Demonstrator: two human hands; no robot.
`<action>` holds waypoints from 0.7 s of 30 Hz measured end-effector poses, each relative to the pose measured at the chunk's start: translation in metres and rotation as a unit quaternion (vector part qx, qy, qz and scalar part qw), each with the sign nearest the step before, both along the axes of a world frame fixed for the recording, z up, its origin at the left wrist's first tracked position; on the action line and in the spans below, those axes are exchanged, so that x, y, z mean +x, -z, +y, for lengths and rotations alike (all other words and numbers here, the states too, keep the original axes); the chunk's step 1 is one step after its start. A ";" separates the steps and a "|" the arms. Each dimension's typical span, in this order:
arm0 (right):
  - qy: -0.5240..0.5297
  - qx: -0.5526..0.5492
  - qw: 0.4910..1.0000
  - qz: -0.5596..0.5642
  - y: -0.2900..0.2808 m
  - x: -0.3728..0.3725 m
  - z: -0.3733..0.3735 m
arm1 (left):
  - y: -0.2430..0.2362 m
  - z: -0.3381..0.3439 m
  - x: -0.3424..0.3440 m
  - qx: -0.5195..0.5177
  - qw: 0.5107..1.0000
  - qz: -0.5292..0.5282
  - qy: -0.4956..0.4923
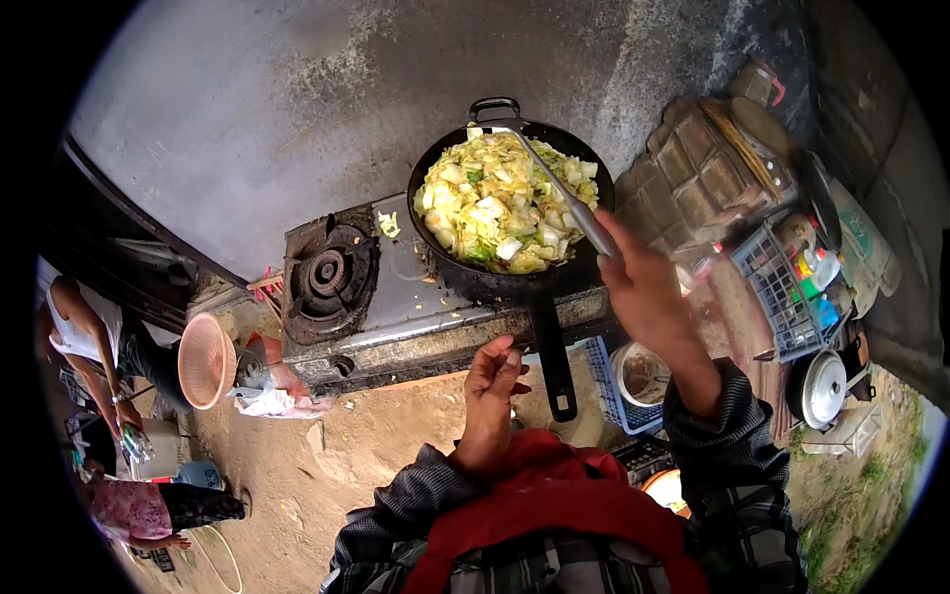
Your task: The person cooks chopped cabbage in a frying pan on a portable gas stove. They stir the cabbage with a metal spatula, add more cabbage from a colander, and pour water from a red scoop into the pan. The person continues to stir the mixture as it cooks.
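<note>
Right hand: the right hand (643,292) is closed round the grey spatula (572,203), slightly blurred from here, and the blade reaches to the far rim of the pan.
Left hand: the left hand (489,406) is loosely curled, nothing visible in it, just beside the pan's long black handle (552,361) — a gap shows between them.
Cabbage: a full heap of chopped cabbage (500,203), pale yellow with flecks of green, sits inside the black pan (427,234).
Stove: the pan stands at the right side of the stove (391,307); to its left is a grimy burner (330,274), with cabbage scraps (388,225) on the steel between.
Right side: a blue crate (606,386) is near the handle; farther out, a blue basket (767,282) full of bottles, with a lidded pot (823,388) below.
Left side: a pink colander (208,361) — and beyond it, a person in a white top (81,327).
</note>
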State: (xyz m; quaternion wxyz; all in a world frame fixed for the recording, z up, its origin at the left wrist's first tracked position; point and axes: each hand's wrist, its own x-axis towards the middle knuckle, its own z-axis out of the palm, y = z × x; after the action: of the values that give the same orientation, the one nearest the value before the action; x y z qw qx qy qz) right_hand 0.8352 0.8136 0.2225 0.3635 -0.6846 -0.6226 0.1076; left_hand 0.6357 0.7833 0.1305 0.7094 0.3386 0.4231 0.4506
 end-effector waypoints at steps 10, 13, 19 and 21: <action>0.042 -0.042 0.998 -0.016 0.022 -0.007 -0.007 | 0.000 0.010 -0.014 0.018 0.999 -0.004 0.030; 0.023 0.026 0.999 0.014 0.021 -0.016 0.004 | -0.013 0.019 -0.015 0.055 0.998 0.006 0.042; -0.015 0.006 0.995 0.099 0.030 -0.042 0.025 | -0.046 0.050 0.000 0.061 0.994 -0.027 0.087; -0.034 -0.055 0.979 0.191 0.026 -0.053 0.028 | -0.044 0.058 0.000 0.039 0.994 -0.050 0.088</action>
State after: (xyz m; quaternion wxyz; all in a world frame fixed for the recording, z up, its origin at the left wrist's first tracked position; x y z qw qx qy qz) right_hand 0.7825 0.8418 0.1968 0.4335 -0.6490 -0.5575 0.2831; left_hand 0.6355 0.8414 0.1750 0.7526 0.3795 0.3378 0.4190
